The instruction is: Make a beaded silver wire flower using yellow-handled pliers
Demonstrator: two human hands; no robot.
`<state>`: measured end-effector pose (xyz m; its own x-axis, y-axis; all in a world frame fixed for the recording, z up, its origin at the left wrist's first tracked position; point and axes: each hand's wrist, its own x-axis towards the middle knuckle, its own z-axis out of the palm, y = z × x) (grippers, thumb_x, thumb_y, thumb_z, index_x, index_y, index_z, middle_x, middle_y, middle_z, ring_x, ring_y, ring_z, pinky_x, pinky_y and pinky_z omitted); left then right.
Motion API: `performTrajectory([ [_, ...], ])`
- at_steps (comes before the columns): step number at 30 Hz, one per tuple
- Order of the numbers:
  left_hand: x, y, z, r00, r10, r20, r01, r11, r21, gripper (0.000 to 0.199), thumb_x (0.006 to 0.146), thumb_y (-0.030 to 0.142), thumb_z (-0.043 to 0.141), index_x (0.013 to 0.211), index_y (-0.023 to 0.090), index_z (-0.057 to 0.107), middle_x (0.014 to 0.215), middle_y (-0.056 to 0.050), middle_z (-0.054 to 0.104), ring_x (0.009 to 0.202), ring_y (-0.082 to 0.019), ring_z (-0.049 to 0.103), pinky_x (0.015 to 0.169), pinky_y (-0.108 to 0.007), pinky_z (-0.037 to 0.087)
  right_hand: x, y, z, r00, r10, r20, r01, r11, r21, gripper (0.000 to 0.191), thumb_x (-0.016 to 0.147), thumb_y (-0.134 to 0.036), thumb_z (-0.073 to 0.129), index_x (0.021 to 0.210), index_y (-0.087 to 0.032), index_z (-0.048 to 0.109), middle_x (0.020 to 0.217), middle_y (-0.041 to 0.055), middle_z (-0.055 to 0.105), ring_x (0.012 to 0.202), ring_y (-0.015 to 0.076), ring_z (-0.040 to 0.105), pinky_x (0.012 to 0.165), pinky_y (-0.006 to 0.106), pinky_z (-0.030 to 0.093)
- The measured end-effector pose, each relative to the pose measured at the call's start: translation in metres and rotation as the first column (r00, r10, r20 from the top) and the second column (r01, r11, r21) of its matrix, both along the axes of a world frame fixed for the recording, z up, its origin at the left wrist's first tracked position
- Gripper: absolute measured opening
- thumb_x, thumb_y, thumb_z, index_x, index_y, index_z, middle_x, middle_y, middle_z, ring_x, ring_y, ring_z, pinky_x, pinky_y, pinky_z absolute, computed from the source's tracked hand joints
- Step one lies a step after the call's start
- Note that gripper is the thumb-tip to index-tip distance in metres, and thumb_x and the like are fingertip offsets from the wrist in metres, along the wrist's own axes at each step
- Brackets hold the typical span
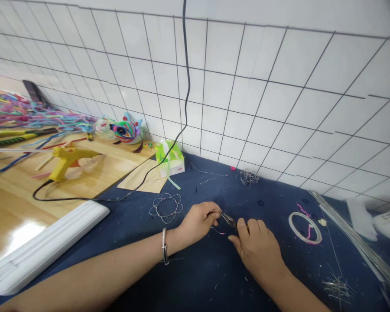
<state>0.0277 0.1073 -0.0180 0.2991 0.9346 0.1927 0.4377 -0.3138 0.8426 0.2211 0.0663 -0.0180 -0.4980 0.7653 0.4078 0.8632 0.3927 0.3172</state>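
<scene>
My left hand [199,221] is closed in a pinch on a thin wire [217,231], whose lower end shows below the fingers with a bit of pink on it. My right hand [258,247] is wrapped round a pair of pliers [228,219]. The jaws of the pliers point left and meet the wire at my left fingertips; the exact contact is too small to make out. To the left of my hands, a flower-shaped wire ring [166,208] with looped petals lies flat on the dark blue cloth [195,268].
A yellow glue gun [65,161] lies on the wooden table at left, its black cord [146,175] crossing the view. A white lamp-like bar [48,247], a green-white box [170,158], tangled wire [248,177], a tape roll [304,228], wire lengths [354,234] and clippings [338,287] surround my hands.
</scene>
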Motion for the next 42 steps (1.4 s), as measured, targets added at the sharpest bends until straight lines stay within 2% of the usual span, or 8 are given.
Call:
performTrajectory([
  [10, 0.0000, -0.0019, 0.0018, 0.997, 0.005, -0.073, -0.001, 0.999, 0.052, 0.016, 0.081, 0.014, 0.042, 0.077, 0.017, 0.058, 0.067, 0.001, 0.060, 0.061, -0.010, 0.056, 0.063, -0.021, 0.043, -0.0002, 0.0001, -0.0041, 1.000, -0.020, -0.008, 0.019, 0.999, -0.026, 0.034, 0.086, -0.044, 0.037, 0.099, -0.017, 0.054, 0.071, 0.0048, 0.047, 0.065, 0.0167, 0.042, 0.051, 0.026, 0.027],
  [17, -0.0019, -0.0023, 0.0030, 0.992, 0.000, -0.124, 0.018, 0.990, 0.142, 0.016, 0.082, 0.014, 0.043, 0.081, 0.018, 0.058, 0.075, 0.000, 0.061, 0.070, -0.012, 0.056, 0.070, -0.023, 0.043, 0.0004, 0.0013, -0.0091, 0.984, -0.026, -0.178, -0.002, 0.988, -0.153, 0.029, 0.087, -0.042, 0.035, 0.091, -0.019, 0.053, 0.073, 0.0031, 0.050, 0.067, 0.0158, 0.049, 0.054, 0.024, 0.033],
  [25, -0.0037, -0.0036, 0.0070, 0.995, -0.017, -0.095, 0.033, 0.985, 0.169, 0.018, 0.081, 0.011, 0.042, 0.084, 0.018, 0.059, 0.079, -0.001, 0.061, 0.073, -0.011, 0.057, 0.071, -0.023, 0.043, -0.0018, -0.0003, -0.0077, 0.938, -0.069, -0.340, -0.052, 0.942, -0.332, 0.029, 0.089, -0.040, 0.030, 0.082, -0.019, 0.049, 0.073, 0.0026, 0.051, 0.068, 0.0155, 0.052, 0.058, 0.025, 0.037],
  [31, -0.0053, -0.0021, 0.0069, 0.996, -0.031, -0.085, 0.045, 0.984, 0.173, 0.018, 0.081, 0.010, 0.042, 0.083, 0.017, 0.059, 0.075, 0.000, 0.061, 0.070, -0.011, 0.056, 0.069, -0.023, 0.043, -0.0032, -0.0017, -0.0059, 0.891, -0.110, -0.440, -0.131, 0.867, -0.481, 0.029, 0.090, -0.039, 0.028, 0.083, -0.019, 0.047, 0.076, 0.0031, 0.052, 0.070, 0.0158, 0.051, 0.062, 0.026, 0.039],
  [37, -0.0058, -0.0001, 0.0080, 0.998, -0.057, -0.031, 0.060, 0.991, 0.123, 0.017, 0.081, 0.011, 0.043, 0.079, 0.016, 0.060, 0.073, 0.000, 0.061, 0.069, -0.010, 0.057, 0.069, -0.023, 0.044, -0.0009, 0.0014, -0.0044, 0.836, -0.146, -0.529, -0.208, 0.808, -0.551, 0.026, 0.090, -0.037, 0.028, 0.080, -0.020, 0.045, 0.075, 0.0014, 0.052, 0.069, 0.0149, 0.049, 0.062, 0.026, 0.038],
  [42, -0.0041, 0.0014, 0.0077, 0.990, -0.077, 0.120, 0.083, 0.996, -0.038, 0.017, 0.083, 0.018, 0.044, 0.081, 0.015, 0.060, 0.071, -0.001, 0.062, 0.068, -0.011, 0.059, 0.068, -0.023, 0.045, -0.0002, 0.0018, -0.0045, 0.826, -0.161, -0.540, -0.194, 0.819, -0.540, 0.026, 0.089, -0.038, 0.029, 0.080, -0.020, 0.045, 0.076, 0.0016, 0.051, 0.069, 0.0152, 0.048, 0.062, 0.026, 0.038],
])
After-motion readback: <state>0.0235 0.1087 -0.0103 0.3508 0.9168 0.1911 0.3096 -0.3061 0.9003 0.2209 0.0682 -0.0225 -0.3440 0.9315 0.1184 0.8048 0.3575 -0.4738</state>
